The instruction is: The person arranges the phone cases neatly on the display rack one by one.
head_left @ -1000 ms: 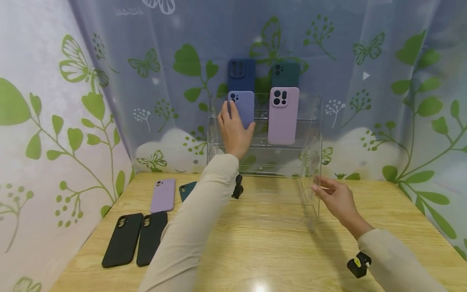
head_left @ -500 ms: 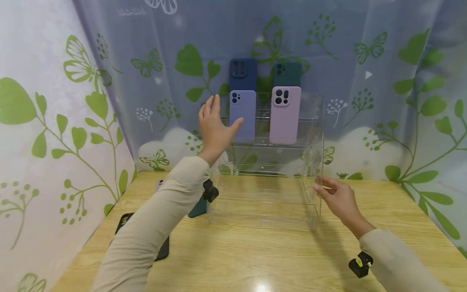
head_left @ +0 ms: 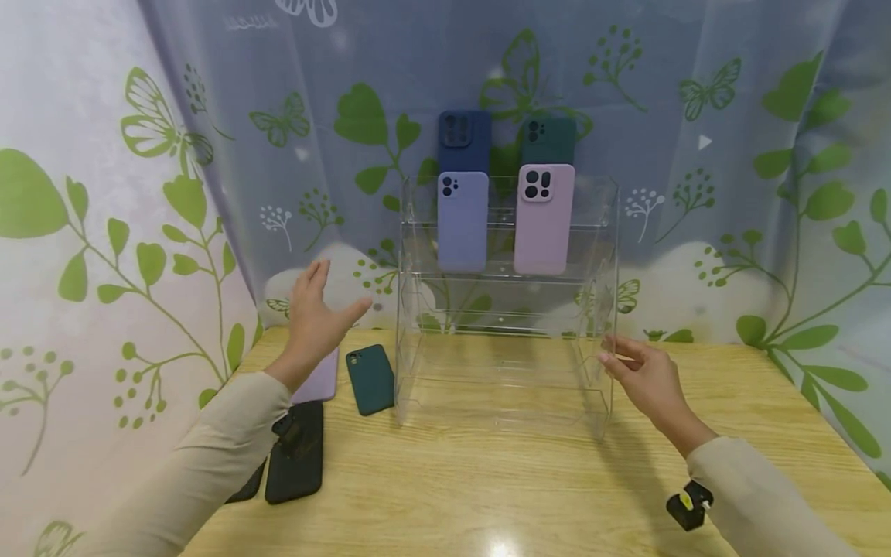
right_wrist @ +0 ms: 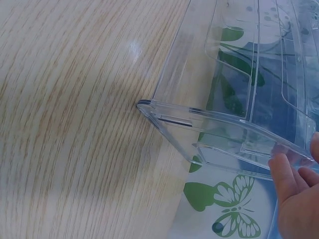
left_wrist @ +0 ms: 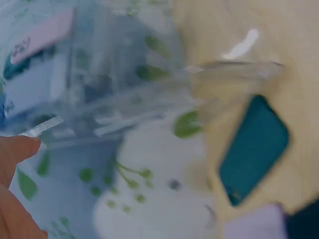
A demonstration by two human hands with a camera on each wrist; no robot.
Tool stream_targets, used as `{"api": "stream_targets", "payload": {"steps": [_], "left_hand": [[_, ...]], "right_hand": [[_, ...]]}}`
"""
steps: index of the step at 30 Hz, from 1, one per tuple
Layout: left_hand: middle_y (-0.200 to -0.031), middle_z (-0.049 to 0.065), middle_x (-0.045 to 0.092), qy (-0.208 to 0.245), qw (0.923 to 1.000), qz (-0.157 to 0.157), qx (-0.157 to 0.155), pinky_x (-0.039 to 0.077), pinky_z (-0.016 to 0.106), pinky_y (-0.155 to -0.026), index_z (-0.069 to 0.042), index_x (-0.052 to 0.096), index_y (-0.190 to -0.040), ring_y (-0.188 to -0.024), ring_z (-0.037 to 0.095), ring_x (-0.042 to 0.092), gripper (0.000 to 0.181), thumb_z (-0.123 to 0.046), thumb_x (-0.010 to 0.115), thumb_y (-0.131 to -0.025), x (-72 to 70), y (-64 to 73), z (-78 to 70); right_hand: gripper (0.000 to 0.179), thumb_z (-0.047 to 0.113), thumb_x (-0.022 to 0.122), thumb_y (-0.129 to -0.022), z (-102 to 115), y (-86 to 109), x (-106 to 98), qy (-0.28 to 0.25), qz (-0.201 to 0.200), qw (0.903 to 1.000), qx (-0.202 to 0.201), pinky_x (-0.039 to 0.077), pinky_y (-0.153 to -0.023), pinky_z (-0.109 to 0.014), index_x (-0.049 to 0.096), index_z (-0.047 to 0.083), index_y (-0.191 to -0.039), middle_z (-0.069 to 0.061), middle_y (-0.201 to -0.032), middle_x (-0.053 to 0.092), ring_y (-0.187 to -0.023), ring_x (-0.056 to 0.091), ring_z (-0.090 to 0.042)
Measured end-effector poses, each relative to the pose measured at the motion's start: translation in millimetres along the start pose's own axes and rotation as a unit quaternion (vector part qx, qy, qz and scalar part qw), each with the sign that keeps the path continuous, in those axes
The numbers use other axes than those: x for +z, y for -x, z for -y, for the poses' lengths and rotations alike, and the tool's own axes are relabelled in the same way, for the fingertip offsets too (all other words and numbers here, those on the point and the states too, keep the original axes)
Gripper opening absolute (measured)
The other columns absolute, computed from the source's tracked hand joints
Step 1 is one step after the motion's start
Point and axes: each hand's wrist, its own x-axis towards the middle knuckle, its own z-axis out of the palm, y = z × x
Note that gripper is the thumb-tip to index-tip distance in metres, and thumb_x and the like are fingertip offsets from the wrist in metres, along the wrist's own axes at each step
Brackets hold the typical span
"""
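Observation:
A clear acrylic display rack (head_left: 501, 309) stands on the table. On its upper tiers a periwinkle phone case (head_left: 462, 232) and a pink phone case (head_left: 543, 232) lean in front of a navy one (head_left: 473, 151) and a dark green one (head_left: 557, 143). My left hand (head_left: 313, 321), fingers spread and holding nothing, is in the air left of the rack. Below it lie a lilac phone case (head_left: 320, 379), partly hidden, and a teal phone case (head_left: 371, 379). With thumb and fingers, my right hand (head_left: 647, 387) grips the rack's right side edge.
Two black phone cases lie at the front left; the nearer-to-rack one (head_left: 295, 456) shows more, while the left sleeve (head_left: 209, 456) covers most of the other (head_left: 248, 487). Behind the wooden table (head_left: 487, 495) hangs a leaf-and-butterfly curtain (head_left: 668, 100).
My left hand has let go of the periwinkle case, now leaning on the rack, and has moved left and down toward the loose cases. The right hand has stayed at the rack's side.

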Motion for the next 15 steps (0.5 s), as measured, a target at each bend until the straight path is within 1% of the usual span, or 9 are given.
{"api": "stream_targets", "payload": {"steps": [4, 7, 8, 12, 15], "left_hand": [[-0.157, 0.021, 0.013, -0.014, 0.9992, 0.022, -0.031, 0.018, 0.064, -0.109, -0.004, 0.016, -0.154, -0.142, 0.044, 0.011, 0.089, -0.033, 0.069, -0.088, -14.2, 21.8, 36.3], [-0.155, 0.026, 0.015, -0.042, 0.9981, 0.025, -0.037, 0.018, 0.066, -0.107, 0.000, 0.018, -0.152, -0.140, 0.049, 0.013, 0.088, -0.031, 0.070, -0.088, -21.9, 37.7, 63.4], [-0.154, 0.028, 0.015, -0.049, 0.9974, 0.029, -0.043, 0.018, 0.067, -0.106, 0.001, 0.018, -0.152, -0.139, 0.050, 0.013, 0.088, -0.031, 0.070, -0.088, -24.1, 42.9, 72.0], [-0.150, 0.034, 0.016, -0.081, 0.9927, 0.051, -0.074, 0.017, 0.067, -0.105, 0.008, 0.017, -0.150, -0.136, 0.054, 0.014, 0.089, -0.028, 0.070, -0.087, -31.5, 62.1, 106.2], [-0.149, 0.037, 0.014, -0.091, 0.9886, 0.068, -0.099, 0.017, 0.068, -0.105, 0.010, 0.014, -0.149, -0.135, 0.056, 0.013, 0.089, -0.025, 0.069, -0.087, -36.8, 75.6, 127.6]], "right_hand": [[0.057, 0.038, 0.057, -0.096, 0, 0.4, 1, 0.000, -0.001, 1.0000, -0.002, 0.056, -0.077, -0.034, 0.048, 0.003, -0.140, -0.024, -0.135, 0.052, -0.107, 0.063, -0.036], [0.057, 0.038, 0.057, -0.095, 0, 0.6, 1, 0.003, -0.003, 1.0000, -0.005, 0.056, -0.075, -0.032, 0.049, 0.002, -0.139, -0.024, -0.134, 0.053, -0.106, 0.063, -0.036], [0.057, 0.037, 0.057, -0.095, 0, 0.8, 1, 0.002, -0.003, 1.0000, -0.006, 0.056, -0.074, -0.031, 0.049, 0.002, -0.139, -0.024, -0.134, 0.053, -0.106, 0.063, -0.036], [0.058, 0.038, 0.057, -0.095, 0, 1.2, 1, 0.005, -0.006, 0.9999, -0.007, 0.057, -0.073, -0.031, 0.049, 0.001, -0.139, -0.025, -0.133, 0.053, -0.106, 0.063, -0.037], [0.058, 0.039, 0.057, -0.095, 1, 0.9, 2, 0.009, -0.008, 0.9999, -0.007, 0.057, -0.074, -0.032, 0.049, 0.001, -0.139, -0.025, -0.133, 0.053, -0.106, 0.063, -0.036]]}}
